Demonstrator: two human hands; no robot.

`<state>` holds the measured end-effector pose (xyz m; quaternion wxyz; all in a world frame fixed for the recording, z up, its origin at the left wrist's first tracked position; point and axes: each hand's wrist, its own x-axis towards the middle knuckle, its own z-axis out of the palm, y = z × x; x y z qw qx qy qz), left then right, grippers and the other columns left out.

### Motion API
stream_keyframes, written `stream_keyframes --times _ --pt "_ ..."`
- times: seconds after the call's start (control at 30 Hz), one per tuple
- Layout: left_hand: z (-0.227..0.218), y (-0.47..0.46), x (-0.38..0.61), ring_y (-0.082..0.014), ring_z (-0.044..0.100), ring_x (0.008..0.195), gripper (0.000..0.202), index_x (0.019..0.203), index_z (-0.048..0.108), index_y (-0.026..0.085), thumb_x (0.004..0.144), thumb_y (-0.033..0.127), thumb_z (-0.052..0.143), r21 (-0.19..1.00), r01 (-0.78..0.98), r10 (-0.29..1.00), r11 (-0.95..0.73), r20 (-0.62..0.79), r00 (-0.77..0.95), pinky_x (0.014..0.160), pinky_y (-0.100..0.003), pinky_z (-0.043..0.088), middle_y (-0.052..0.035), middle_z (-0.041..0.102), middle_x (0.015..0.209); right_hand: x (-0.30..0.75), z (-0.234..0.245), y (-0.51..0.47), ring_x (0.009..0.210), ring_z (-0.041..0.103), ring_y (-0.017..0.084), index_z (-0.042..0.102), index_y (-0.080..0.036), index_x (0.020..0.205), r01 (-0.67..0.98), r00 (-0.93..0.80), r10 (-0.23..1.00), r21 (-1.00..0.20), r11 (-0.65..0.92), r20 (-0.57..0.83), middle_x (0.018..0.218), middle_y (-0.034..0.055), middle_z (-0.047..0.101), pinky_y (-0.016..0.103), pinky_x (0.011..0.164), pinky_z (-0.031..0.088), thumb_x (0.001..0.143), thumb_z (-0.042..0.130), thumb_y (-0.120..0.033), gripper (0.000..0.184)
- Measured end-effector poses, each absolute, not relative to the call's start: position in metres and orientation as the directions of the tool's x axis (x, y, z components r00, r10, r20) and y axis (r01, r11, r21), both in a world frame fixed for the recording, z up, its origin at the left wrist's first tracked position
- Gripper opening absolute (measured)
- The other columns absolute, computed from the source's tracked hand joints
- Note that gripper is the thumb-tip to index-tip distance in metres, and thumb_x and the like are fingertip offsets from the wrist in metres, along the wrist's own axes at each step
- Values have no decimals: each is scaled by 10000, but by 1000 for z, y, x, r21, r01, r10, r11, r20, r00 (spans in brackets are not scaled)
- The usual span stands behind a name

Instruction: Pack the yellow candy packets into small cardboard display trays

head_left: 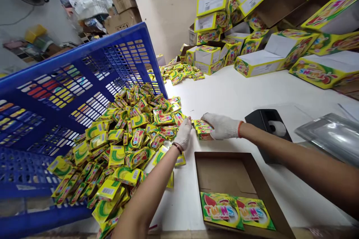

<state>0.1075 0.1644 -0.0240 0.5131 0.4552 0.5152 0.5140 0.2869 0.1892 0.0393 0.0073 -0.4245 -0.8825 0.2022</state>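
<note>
My right hand [224, 125], in a white knit glove with an orange cuff, is closed around a short row of small yellow-green candy boxes [204, 131] on the white table. Just left of that row is my left hand [184, 134], also gloved and seen edge-on. Its fingers stretch forward, and nothing shows in its grip. It is beside a large heap of the same small boxes [137, 138], which spills from a tipped blue plastic crate [150, 56]. Nearer me lies an open cardboard carton [224, 173], with two TWINS boxes [221, 211] along its near side.
A black tape dispenser [269, 127] stands right of my right hand, with clear plastic packaging [331, 134] beyond it. Yellow printed cartons [260, 61] are piled at the back right. More loose candy boxes [182, 73] lie by the wall.
</note>
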Motion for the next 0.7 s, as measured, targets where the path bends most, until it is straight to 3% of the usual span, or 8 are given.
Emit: stream_keyframes --times 0.17,0.27,0.33,0.4,0.47,0.53,0.6,0.7 --pt "-41 158 125 -332 392 1438 623 1322 567 174 823 536 655 984 117 988 135 -125 -89 1213 -442 271 -150 563 1431 277 -14 184 1242 519 394 450 -7 1424 761 -635 766 -259 595 -105 1348 291 523 493 1030 423 695 684 -282 814" --pt "-24 129 114 -306 392 1432 525 1312 568 182 874 468 600 975 189 988 121 -100 -117 1218 -427 261 -138 539 1450 282 -2 186 1153 582 364 505 -47 1388 811 -535 829 -373 450 -163 1300 246 576 451 998 461 658 722 -297 801" --pt "-5 94 103 -268 492 1333 378 1227 612 210 913 411 552 967 253 993 27 3 -117 1187 -406 313 -114 592 1365 294 22 184 1037 636 307 540 -105 1341 807 -479 852 -487 334 -210 1229 172 639 385 908 514 647 731 -336 756" --pt "13 48 94 -240 605 1132 260 1114 651 210 963 341 483 834 458 947 -308 317 59 1058 -403 436 -109 673 1135 310 52 171 991 652 260 520 -182 1351 621 -530 810 -766 168 -252 1175 87 679 325 834 534 645 741 -395 770" --pt "23 1 93 -210 638 951 231 1070 651 214 978 284 451 659 522 841 -541 424 336 889 -372 506 -88 688 986 323 75 148 962 663 261 522 -205 1342 454 -630 698 -891 -25 -341 1126 69 698 316 776 545 596 773 -418 816" --pt "19 -37 99 -219 620 844 252 1059 639 182 965 320 450 497 543 732 -677 381 565 777 -387 521 -93 682 931 328 84 121 965 672 268 534 -205 1318 380 -734 528 -903 -202 -427 1102 75 711 326 776 555 578 783 -389 802" --pt "6 -61 108 -220 604 817 223 1031 633 163 946 288 470 364 576 682 -732 369 632 771 -407 527 -88 685 904 325 74 98 979 678 274 551 -204 1285 426 -773 384 -862 -275 -505 1108 83 717 335 781 563 552 805 -378 795" --pt "-20 -75 115 -195 614 848 191 1017 627 158 933 149 456 265 621 666 -737 435 605 845 -408 527 -81 709 938 310 41 84 932 690 263 617 -191 1192 571 -698 415 -804 -167 -583 1049 76 735 335 750 568 550 824 -437 719"
